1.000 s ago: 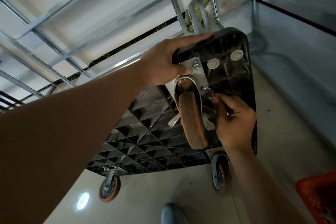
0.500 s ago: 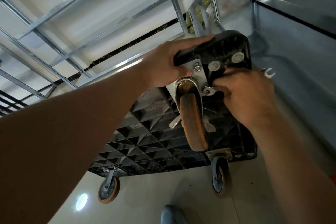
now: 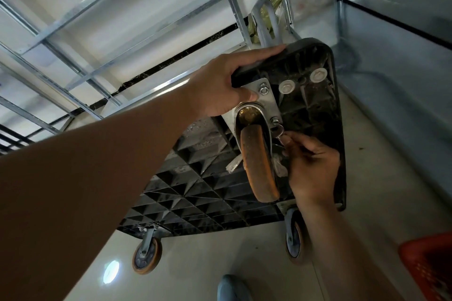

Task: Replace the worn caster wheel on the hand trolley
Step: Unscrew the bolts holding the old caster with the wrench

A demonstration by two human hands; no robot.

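R hand back below mount plate vs 0.5 s ago, pinching wrench onto lower nut beside worn caster; L hand gripping upended trolley edge — nut loosening underway, caster not off yet

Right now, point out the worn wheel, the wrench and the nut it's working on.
worn wheel (image 3: 259,166), head view, on the orange tread.
wrench (image 3: 279,129), head view, on its metal end just below the nut; the rest is hidden in the right hand.
nut (image 3: 275,120), head view, on the plate's lower corner.
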